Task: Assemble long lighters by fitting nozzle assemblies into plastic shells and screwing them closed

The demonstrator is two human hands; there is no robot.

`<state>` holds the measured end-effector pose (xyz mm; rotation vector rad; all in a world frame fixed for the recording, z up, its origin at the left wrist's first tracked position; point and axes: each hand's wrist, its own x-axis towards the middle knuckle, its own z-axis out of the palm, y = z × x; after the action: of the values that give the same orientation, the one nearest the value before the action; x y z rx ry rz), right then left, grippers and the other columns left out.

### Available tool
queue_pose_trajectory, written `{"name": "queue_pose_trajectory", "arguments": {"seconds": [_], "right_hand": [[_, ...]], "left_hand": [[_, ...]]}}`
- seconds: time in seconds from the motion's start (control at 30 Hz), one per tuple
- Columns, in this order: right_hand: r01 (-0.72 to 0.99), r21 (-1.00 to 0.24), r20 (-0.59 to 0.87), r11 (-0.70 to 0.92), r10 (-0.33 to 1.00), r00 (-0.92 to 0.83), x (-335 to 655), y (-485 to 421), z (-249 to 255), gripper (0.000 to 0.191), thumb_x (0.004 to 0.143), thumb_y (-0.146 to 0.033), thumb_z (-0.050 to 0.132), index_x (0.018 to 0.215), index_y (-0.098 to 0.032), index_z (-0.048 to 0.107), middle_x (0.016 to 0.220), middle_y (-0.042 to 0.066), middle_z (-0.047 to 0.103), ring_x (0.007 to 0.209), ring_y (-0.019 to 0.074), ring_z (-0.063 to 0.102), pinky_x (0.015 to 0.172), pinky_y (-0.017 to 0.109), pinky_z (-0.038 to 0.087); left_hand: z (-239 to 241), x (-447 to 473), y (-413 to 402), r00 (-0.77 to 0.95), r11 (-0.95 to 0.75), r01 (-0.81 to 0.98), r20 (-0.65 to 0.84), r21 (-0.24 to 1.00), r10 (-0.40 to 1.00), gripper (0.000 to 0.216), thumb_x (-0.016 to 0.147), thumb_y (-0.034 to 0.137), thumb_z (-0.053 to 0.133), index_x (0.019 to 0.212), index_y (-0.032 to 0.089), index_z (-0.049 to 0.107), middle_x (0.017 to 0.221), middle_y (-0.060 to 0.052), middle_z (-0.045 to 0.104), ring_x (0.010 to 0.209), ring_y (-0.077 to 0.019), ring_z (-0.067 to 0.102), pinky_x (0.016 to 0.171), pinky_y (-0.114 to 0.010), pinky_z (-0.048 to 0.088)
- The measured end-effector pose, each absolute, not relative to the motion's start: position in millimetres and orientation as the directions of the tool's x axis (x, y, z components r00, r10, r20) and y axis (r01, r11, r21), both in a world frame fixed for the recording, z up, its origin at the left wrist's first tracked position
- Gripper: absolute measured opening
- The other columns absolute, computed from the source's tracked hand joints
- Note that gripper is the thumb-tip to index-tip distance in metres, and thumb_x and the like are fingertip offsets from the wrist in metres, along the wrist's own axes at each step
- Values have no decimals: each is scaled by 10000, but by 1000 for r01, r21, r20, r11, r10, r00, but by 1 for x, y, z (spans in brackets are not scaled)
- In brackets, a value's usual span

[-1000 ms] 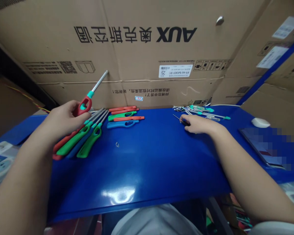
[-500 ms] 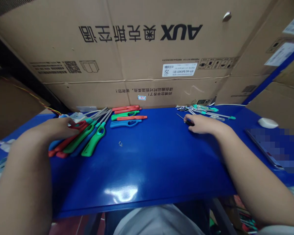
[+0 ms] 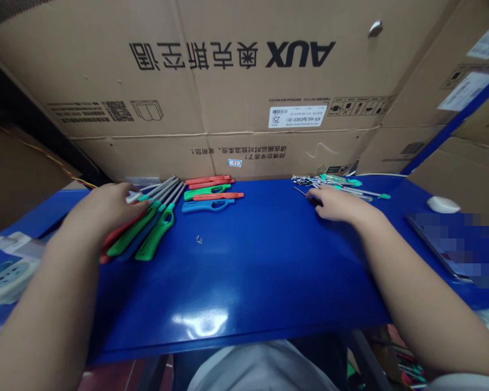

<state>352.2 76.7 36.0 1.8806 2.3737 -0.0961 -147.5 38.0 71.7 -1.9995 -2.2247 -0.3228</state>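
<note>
My left hand (image 3: 113, 209) is over the left side of a pile of long-necked gas lighters, thumb and forefinger apart; its other fingers are hidden. A green lighter (image 3: 157, 233) lies at the pile's right edge, with blue, green and red ones beside it, grey stems pointing away from me. In my right hand (image 3: 332, 203) is a screwdriver, its dark handle (image 3: 315, 201) mostly covered and its thin metal shaft (image 3: 300, 191) pointing left. Just behind that hand lies a bunch of lighter stems with teal ends (image 3: 352, 187).
Orange, green and blue lighter handles (image 3: 208, 205) lie in a stack at the back centre. Several small screws (image 3: 199, 239) rest on the blue table (image 3: 244, 288). Cardboard (image 3: 228, 114) walls the back. At right are a white mouse-shaped object (image 3: 443, 205) and a flat device (image 3: 440, 250); a power strip (image 3: 12, 279) is at left.
My left hand has shifted slightly toward the back of the pile, covering more of the red lighters; its thumb and forefinger have spread. My right hand stays nearly still with the screwdriver.
</note>
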Motion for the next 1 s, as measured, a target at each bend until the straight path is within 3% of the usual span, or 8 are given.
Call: {"name": "queue_pose_trajectory", "arguments": {"seconds": [0.1,0.2,0.27,0.4,0.5,0.67,1.0], "right_hand": [[945,29,47,326,944,-327,348,77,33,465,882,-172,494,1325,-127,628,1298,209,603,1202,367,598,988,476,499],[866,-47,243,498,847,-474,335,75,30,390,933,-204,472,1268,-135,658,1326,183,599,1253,338,577,1086,486,465],[781,-81,309,619,761,-571,322,70,27,358,950,-219,478,1253,-158,659,1344,159,601,1264,314,576,1110,481,458],[669,-114,271,735,671,-690,298,59,21,336,976,-234,480,1258,-183,656,1359,146,606,1250,309,587,1073,513,482],[640,-147,227,754,655,-720,290,55,17,330,990,-240,473,1260,-194,657,1363,139,611,1256,313,579,1047,525,494],[654,-139,244,743,666,-705,294,57,18,328,989,-221,463,1242,-173,668,1358,150,607,1254,313,576,1057,515,482],[671,-142,221,728,684,-695,292,56,23,321,984,-230,473,1230,-179,674,1354,158,613,1247,322,580,1039,523,478]], "left_hand": [[62,-108,37,29,-43,998,281,42,959,435,879,430,538,1165,134,680,1166,-150,683,1135,-349,621,1026,-460,479],[43,-77,41,233,-255,966,275,46,933,353,936,427,477,1074,185,693,1182,-115,670,1168,-294,603,1070,-414,461],[29,-66,44,350,-391,918,327,68,878,368,954,442,454,1086,170,664,1189,-139,659,1158,-311,600,1055,-455,477],[9,-62,49,370,-419,906,356,66,858,444,989,387,383,1289,129,583,1292,-190,635,1219,-368,574,1066,-547,462],[3,-66,53,370,-424,902,358,83,857,436,976,292,353,1310,136,585,1294,-185,639,1216,-358,586,1069,-546,469],[0,-70,60,352,-435,888,385,153,853,448,927,205,352,1274,136,626,1271,-169,637,1158,-299,638,1046,-450,513],[7,-75,69,247,-371,886,393,279,886,347,890,353,504,1058,182,756,1108,-127,753,989,-284,715,941,-425,569]]}}
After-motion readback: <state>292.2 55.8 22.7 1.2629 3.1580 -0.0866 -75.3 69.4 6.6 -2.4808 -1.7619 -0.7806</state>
